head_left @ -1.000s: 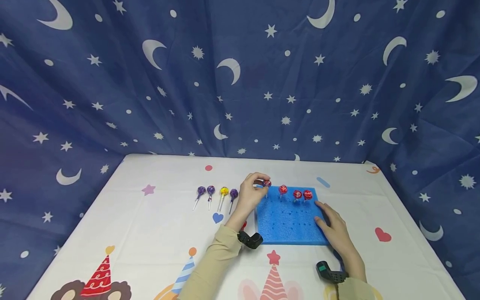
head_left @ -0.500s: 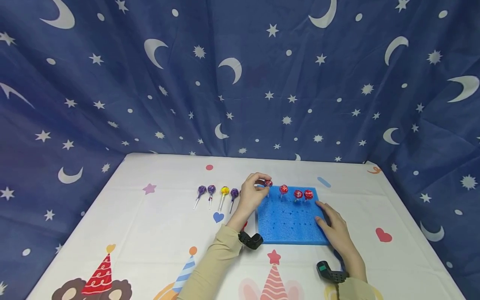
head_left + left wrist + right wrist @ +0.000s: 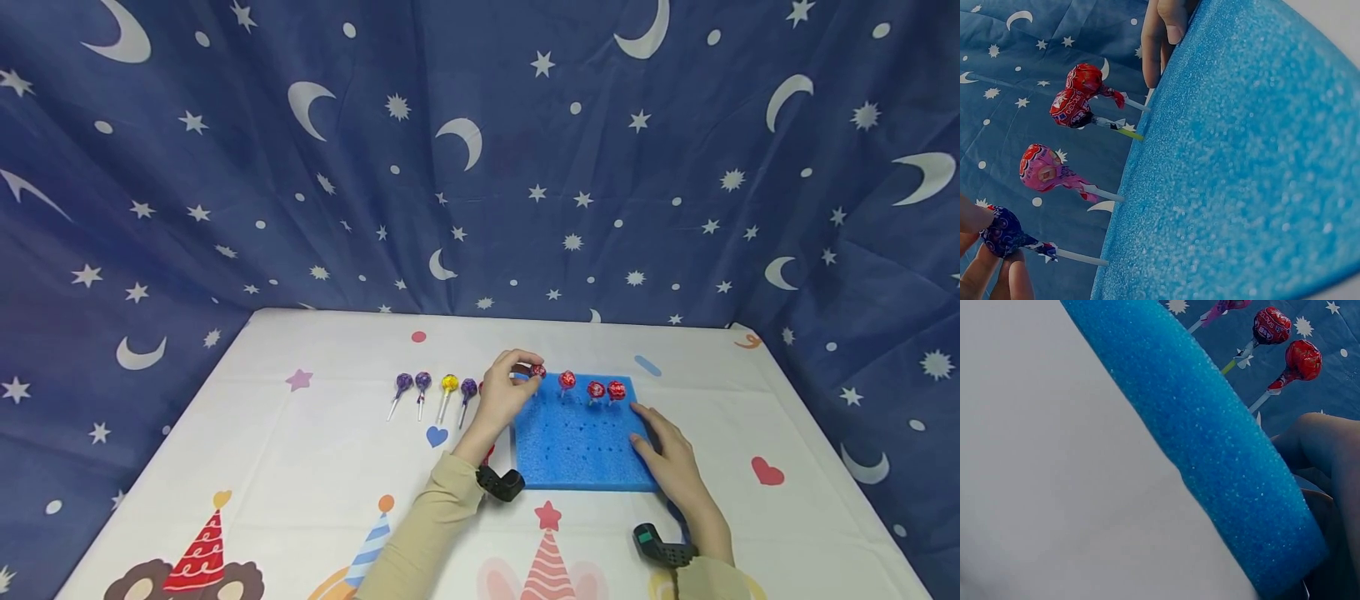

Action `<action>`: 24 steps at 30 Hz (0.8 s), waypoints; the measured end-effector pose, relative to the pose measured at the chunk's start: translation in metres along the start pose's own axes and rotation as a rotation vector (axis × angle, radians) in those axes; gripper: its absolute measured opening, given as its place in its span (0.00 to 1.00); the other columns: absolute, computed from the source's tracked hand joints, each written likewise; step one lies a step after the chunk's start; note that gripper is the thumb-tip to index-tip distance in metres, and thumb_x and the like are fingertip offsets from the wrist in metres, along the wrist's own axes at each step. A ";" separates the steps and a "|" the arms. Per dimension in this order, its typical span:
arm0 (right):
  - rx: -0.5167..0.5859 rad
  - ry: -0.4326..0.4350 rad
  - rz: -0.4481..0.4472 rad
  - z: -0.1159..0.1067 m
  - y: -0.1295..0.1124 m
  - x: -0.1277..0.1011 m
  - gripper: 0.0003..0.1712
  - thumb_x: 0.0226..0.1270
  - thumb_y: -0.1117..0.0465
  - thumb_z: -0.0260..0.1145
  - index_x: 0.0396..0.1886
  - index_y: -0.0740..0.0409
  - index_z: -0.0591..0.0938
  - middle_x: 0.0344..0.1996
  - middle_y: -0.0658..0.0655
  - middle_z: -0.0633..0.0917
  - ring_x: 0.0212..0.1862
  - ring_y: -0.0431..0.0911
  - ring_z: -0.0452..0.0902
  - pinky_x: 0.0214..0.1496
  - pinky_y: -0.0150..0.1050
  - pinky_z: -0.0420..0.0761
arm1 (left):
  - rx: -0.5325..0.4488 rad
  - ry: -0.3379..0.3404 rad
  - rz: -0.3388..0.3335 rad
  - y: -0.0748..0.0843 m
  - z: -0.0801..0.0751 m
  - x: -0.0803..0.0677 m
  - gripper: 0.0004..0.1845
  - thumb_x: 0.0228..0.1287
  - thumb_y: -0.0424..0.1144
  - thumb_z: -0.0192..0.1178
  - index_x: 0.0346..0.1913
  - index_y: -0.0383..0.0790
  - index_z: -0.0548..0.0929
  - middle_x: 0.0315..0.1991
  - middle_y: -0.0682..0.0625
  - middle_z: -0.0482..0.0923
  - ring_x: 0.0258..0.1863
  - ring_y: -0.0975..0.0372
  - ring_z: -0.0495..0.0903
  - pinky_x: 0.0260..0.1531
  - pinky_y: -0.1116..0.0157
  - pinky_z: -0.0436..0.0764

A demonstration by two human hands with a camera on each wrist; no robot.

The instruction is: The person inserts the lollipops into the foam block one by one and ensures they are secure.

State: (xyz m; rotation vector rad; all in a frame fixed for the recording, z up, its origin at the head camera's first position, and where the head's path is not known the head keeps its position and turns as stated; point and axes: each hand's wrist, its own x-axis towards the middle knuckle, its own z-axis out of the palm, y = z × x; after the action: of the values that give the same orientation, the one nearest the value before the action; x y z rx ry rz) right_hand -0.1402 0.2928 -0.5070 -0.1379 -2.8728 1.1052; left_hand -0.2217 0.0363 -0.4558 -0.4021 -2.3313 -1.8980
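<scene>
My left hand (image 3: pixel 504 396) pinches the round head of a lollipop in a dark blue and red wrapper (image 3: pixel 1001 232). Its white stick meets the blue foam board (image 3: pixel 577 467) near the far left corner; how deep it sits is unclear. Further right along the far side, a pink lollipop (image 3: pixel 1041 170), a dark red lollipop (image 3: pixel 1070 109) and a bright red lollipop (image 3: pixel 1085 79) stand in the foam. My right hand (image 3: pixel 671 458) rests on the board's right edge, fingers relaxed, with the thumb at the near side of that contact.
Left of the board lie purple lollipops (image 3: pixel 403 382) and a yellow lollipop (image 3: pixel 449 383) on the white printed tablecloth (image 3: pixel 315 467). A red lollipop (image 3: pixel 489 453) is mostly hidden by my left wrist. Rows of small holes mark the foam. A starry blue curtain (image 3: pixel 510 208) hangs behind.
Held by my left hand, the lollipop's head has shifted slightly right and then a little down toward the board. My right hand stays at the board's edge.
</scene>
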 end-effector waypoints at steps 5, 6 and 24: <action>-0.005 0.003 0.001 0.000 0.000 -0.001 0.31 0.72 0.54 0.54 0.73 0.52 0.62 0.73 0.68 0.57 0.74 0.69 0.46 0.66 0.76 0.45 | 0.008 -0.015 -0.009 -0.001 0.000 0.000 0.11 0.59 0.29 0.62 0.45 0.40 0.83 0.47 0.45 0.80 0.46 0.53 0.80 0.39 0.73 0.78; -0.005 0.001 0.003 0.000 0.000 -0.001 0.31 0.72 0.54 0.54 0.73 0.52 0.62 0.73 0.68 0.57 0.74 0.69 0.46 0.66 0.76 0.45 | 0.005 -0.016 -0.008 0.000 0.000 0.000 0.11 0.58 0.29 0.62 0.45 0.40 0.83 0.47 0.44 0.80 0.46 0.53 0.80 0.38 0.73 0.78; -0.008 -0.007 -0.001 -0.002 -0.002 -0.002 0.31 0.72 0.54 0.54 0.73 0.52 0.62 0.73 0.68 0.57 0.74 0.68 0.45 0.68 0.74 0.43 | 0.049 -0.025 -0.013 -0.006 0.003 -0.002 0.11 0.58 0.29 0.63 0.45 0.39 0.82 0.46 0.43 0.80 0.44 0.52 0.81 0.34 0.74 0.79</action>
State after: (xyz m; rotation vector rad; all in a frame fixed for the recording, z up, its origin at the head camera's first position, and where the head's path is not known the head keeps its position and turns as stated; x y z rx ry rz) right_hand -0.1385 0.2923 -0.5044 -0.1332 -2.8838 1.0960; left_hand -0.2211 0.0376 -0.4624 -0.4091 -2.3961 -1.8481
